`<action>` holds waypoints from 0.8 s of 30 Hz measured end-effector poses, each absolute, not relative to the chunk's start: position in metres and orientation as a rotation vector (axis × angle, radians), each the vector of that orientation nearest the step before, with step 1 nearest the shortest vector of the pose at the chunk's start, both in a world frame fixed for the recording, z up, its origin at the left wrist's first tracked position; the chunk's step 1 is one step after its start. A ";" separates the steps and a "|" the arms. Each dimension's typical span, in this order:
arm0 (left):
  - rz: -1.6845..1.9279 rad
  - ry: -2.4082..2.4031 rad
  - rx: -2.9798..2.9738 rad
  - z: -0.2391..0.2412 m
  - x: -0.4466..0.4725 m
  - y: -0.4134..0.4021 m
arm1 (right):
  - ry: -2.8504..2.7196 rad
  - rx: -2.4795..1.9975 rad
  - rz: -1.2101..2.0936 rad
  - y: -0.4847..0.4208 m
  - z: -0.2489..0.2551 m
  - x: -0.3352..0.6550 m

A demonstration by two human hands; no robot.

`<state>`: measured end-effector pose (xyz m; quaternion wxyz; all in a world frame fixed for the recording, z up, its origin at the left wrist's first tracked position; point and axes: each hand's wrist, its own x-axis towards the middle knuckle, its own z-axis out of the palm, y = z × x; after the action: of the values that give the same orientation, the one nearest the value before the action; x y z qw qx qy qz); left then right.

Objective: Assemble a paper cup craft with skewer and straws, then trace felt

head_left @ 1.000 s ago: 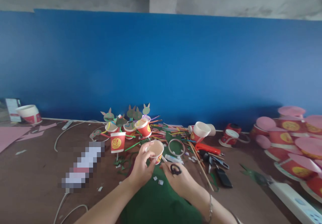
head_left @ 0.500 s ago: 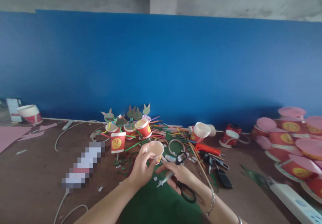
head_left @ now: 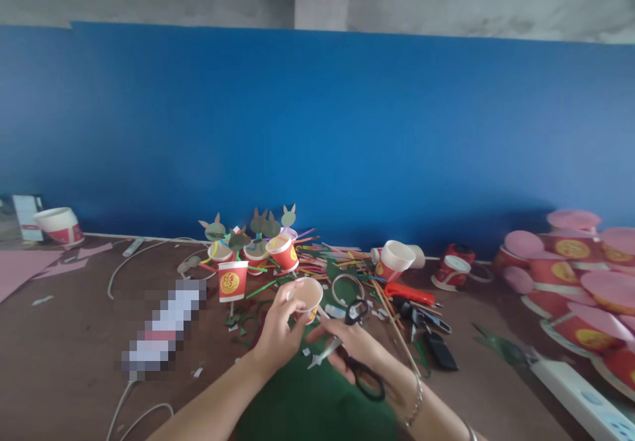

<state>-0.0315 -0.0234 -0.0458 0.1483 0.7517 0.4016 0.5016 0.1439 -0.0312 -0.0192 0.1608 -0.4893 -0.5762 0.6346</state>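
Note:
A paper cup [head_left: 306,293] is gripped by my left hand [head_left: 280,325], its fingers and thumb around the side and the open rim facing up toward me. My right hand [head_left: 354,342] holds black-handled scissors [head_left: 367,378]; their blades point left, just below the cup. Right-hand fingertips are close to the cup's lower right side, and whether they touch it I cannot tell. Under both hands lies a dark green sheet [head_left: 317,401] with small white scraps on it. Left of the cup stands a red and white paper cup [head_left: 233,281] with a gold print.
Cups with animal-face cutouts [head_left: 215,231] and many coloured sticks [head_left: 322,256] lie behind my hands. To the right are a tape roll [head_left: 348,290], an orange-red tool [head_left: 409,293], keys, a power strip [head_left: 580,395] and stacked red cups with pink discs [head_left: 575,219]. A pixelated object [head_left: 166,325] lies left.

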 end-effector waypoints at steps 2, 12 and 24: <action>1.445 1.148 2.162 -0.046 -0.032 -0.023 | -1.496 -1.275 2.014 -0.027 -0.021 0.146; 1.458 1.184 2.148 -0.044 -0.029 -0.023 | -2.229 -1.495 0.542 -0.051 -0.006 0.139; 1.399 1.094 2.201 -0.042 -0.029 -0.027 | -1.306 -1.274 2.133 -0.027 -0.009 0.150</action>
<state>-0.0290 -0.0265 -0.0421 0.1563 0.7687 0.3821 0.4886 0.1500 -0.0266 -0.0085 0.1664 -0.4476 -0.4588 0.7493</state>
